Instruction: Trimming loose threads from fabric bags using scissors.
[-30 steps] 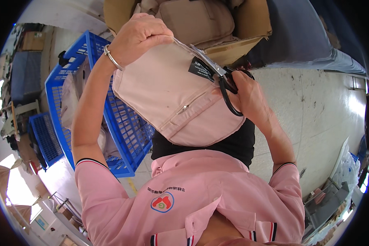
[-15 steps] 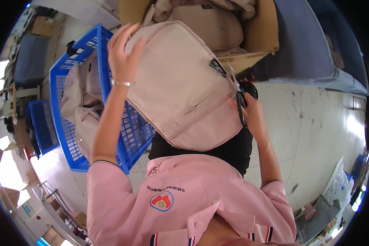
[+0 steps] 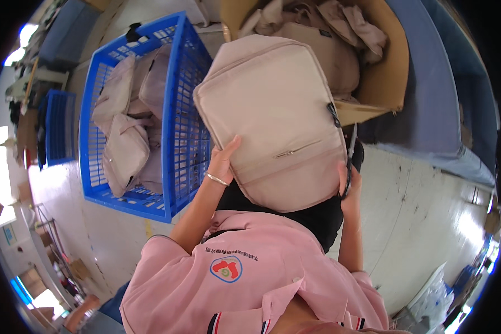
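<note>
A flat beige-pink fabric bag (image 3: pixel 278 106) with a short zipper and a dark strap piece at its right edge lies over my lap. Its lower left edge is gripped by my left hand (image 3: pixel 222 163), thumb on top and the other fingers hidden beneath. My right hand (image 3: pixel 349 186) is closed around black-handled scissors (image 3: pixel 351 158) at the bag's right edge. The blades point away from me, and my right fingers also touch the fabric there.
To the left stands a blue plastic crate (image 3: pixel 172 183) holding several similar bags (image 3: pixel 129 146). Ahead, an open cardboard box (image 3: pixel 392 61) holds more bags (image 3: pixel 323 53). Blue-grey covered furniture (image 3: pixel 434 94) runs along the right. Another person's arm (image 3: pixel 83 312) shows at lower left.
My left hand has come down from the bag's upper left edge to its lower left edge. The bag appears farther right, and my right hand with the scissors sits lower in view.
</note>
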The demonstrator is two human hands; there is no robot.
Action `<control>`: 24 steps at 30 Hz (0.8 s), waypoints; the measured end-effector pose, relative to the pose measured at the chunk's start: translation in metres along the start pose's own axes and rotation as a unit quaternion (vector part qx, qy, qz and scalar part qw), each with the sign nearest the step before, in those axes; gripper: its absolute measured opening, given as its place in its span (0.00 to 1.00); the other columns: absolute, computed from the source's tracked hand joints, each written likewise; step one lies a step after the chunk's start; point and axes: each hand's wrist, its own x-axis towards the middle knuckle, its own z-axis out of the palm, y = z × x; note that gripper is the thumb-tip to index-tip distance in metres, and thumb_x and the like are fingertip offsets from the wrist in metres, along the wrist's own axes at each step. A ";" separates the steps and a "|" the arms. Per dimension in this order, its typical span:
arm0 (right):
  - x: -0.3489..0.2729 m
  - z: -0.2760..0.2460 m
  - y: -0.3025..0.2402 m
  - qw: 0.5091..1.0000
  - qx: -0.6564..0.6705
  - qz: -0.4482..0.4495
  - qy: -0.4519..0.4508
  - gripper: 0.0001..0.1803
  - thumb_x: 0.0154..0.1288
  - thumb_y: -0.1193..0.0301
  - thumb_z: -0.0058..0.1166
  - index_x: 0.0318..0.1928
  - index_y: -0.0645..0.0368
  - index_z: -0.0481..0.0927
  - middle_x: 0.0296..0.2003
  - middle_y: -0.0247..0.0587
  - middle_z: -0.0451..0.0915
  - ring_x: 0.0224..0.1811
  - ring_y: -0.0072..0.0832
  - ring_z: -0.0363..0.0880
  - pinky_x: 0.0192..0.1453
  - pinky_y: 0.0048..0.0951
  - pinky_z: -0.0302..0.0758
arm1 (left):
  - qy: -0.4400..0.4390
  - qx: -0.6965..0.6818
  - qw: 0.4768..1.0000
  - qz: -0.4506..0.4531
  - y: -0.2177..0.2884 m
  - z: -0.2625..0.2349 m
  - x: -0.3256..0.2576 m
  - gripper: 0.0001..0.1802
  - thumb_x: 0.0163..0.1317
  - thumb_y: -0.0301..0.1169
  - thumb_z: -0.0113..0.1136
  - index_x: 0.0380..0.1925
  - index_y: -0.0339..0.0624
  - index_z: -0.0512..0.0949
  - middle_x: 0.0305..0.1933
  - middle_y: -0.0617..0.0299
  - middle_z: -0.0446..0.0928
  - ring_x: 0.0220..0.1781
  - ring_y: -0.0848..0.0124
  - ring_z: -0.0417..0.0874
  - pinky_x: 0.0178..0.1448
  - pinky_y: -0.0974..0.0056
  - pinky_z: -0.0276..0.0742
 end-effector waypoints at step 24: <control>0.040 0.055 -0.058 0.959 -0.175 -0.222 -0.033 0.14 0.64 0.71 0.66 0.41 0.62 0.73 0.26 0.29 0.72 0.24 0.13 0.70 0.25 0.20 0.67 | -0.092 0.009 0.972 0.214 0.145 -0.153 -0.052 0.37 0.59 0.42 0.65 0.63 0.32 0.68 0.60 0.48 0.77 0.58 0.54 0.80 0.62 0.51 0.78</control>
